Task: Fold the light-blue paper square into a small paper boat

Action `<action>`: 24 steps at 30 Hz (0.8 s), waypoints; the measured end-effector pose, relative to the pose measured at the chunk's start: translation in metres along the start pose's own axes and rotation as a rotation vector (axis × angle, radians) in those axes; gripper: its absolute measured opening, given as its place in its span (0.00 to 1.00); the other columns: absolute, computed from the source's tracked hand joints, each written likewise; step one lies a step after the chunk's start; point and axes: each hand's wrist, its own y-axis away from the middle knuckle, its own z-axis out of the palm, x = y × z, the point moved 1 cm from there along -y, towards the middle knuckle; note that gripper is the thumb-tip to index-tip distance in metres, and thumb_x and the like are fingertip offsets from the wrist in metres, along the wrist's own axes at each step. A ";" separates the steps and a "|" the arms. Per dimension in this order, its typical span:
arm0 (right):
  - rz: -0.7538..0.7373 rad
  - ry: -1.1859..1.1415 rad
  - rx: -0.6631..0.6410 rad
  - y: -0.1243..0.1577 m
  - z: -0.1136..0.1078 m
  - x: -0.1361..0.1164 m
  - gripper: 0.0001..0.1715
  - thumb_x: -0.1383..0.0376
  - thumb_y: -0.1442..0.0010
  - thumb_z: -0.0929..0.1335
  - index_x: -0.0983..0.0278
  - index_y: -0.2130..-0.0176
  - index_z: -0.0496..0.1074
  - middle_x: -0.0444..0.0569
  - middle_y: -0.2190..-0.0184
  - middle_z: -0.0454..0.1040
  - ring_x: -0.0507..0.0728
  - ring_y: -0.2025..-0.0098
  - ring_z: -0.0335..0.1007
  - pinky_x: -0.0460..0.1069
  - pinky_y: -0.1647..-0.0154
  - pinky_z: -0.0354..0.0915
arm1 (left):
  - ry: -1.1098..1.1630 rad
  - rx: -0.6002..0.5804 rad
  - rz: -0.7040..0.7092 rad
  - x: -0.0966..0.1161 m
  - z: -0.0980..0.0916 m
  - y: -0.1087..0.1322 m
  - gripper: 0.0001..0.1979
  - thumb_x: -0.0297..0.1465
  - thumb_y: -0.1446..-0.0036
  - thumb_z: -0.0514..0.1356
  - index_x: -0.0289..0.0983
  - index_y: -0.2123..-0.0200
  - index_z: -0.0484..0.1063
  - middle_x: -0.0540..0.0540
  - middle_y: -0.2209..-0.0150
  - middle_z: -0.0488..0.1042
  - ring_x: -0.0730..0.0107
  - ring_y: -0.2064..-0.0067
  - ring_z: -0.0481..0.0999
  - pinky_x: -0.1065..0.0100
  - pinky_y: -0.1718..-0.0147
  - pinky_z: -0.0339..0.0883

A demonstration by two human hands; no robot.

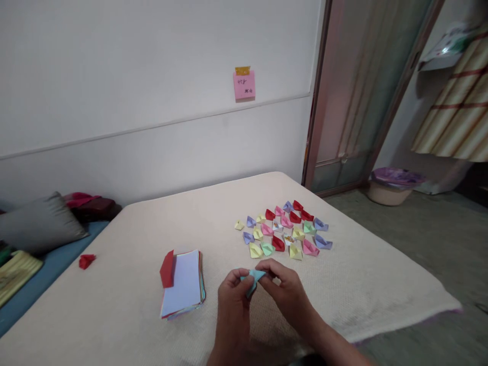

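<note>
Between my hands, above the cloth-covered surface, is a small piece of folded light blue paper (257, 275). My left hand (237, 290) pinches its left side between thumb and fingers. On its right, the thumb and fingertips of my right hand (284, 284) close on a pointed corner. My fingers hide part of the paper. Just beyond my hands stand several small folded paper boats (278, 243) in red, pink, yellow, green and purple, set in loose rows. To the left lies a stack of coloured paper sheets (185, 282), a pale lilac one on top.
A folded red paper (166, 269) rests on the stack's left edge. Farther left sits a crumpled red paper piece (86, 261). A grey cushion (41, 223) lies beyond the left edge. A pink note (244, 85) is taped to the wall; a lined bin (394, 185) stands at right.
</note>
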 end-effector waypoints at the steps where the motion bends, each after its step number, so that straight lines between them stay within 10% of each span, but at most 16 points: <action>1: 0.014 -0.005 0.014 0.000 0.000 0.001 0.07 0.71 0.47 0.64 0.61 0.71 0.70 0.42 0.76 0.68 0.53 0.73 0.62 0.46 0.70 0.59 | -0.031 0.014 0.021 -0.001 -0.001 0.000 0.05 0.25 0.54 0.64 0.34 0.71 0.72 0.47 0.72 0.75 0.71 0.69 0.74 0.71 0.67 0.64; 24: 0.231 -0.345 0.005 0.003 -0.001 -0.001 0.11 0.59 0.39 0.62 0.64 0.61 0.66 0.41 0.79 0.67 0.53 0.73 0.65 0.47 0.70 0.62 | -0.625 0.197 0.410 0.005 -0.008 0.001 0.08 0.32 0.51 0.63 0.38 0.66 0.69 0.52 0.70 0.68 0.73 0.73 0.66 0.71 0.72 0.62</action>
